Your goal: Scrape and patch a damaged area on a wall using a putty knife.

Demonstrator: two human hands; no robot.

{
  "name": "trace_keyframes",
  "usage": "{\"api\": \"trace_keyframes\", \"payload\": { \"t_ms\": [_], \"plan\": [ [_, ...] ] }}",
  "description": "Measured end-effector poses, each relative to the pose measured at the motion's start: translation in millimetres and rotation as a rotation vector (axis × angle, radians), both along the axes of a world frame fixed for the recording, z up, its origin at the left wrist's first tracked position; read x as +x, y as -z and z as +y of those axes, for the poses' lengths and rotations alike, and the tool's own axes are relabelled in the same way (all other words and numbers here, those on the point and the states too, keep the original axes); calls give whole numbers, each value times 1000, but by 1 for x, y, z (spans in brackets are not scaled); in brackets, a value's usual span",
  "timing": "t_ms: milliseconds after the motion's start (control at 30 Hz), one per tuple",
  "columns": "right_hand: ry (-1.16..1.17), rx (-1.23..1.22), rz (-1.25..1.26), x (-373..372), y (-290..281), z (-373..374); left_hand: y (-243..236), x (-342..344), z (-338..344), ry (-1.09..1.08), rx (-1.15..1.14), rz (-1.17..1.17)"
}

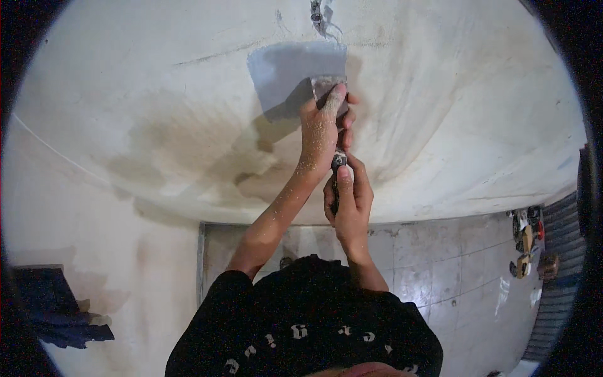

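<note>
A scraper with a broad metal blade (328, 81) and a dark handle (338, 164) is held up against the pale wall. My left hand (321, 129) is closed around the blade end, its thumb lying along the blade's flat side. Pale crumbs speckle that hand and forearm. Lower down, my right hand (355, 198) grips the handle, thumb on top. The blade's top edge overlaps a smooth blue-grey patch (292, 66) on the wall. My left hand's shadow falls across this patch, and the lower part of the blade is hidden by my fingers.
A small metal fitting (316, 17) protrudes from the wall above the patch. Light grey tiled floor (433, 264) lies below. Several small items (524, 242) lie at the right beside a corrugated grey panel (561, 270). Dark cloth (56, 311) is at the lower left.
</note>
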State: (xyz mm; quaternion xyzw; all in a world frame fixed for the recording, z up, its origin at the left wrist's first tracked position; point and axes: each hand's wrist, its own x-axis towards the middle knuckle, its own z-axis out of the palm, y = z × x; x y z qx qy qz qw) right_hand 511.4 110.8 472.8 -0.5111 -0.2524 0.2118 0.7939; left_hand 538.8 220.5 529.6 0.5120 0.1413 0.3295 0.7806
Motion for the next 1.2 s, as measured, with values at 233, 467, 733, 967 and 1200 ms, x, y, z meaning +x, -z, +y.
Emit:
{"api": "trace_keyframes", "payload": {
  "t_ms": [233,467,733,967,1200],
  "plan": [
    [8,-2,-72,5,10,14,9,7,14,15,41,-45],
    [-12,-198,-133,-23,104,27,104,-36,48,194,-110,52],
    [296,-379,-667,-39,76,21,112,-81,61,-10,-157,-55],
    [273,-371,-623,-47,78,37,96,-68,69,48,-175,-113],
    [295,-279,-564,-52,70,49,90,-64,63,-31,-162,-86]
  ]
}}
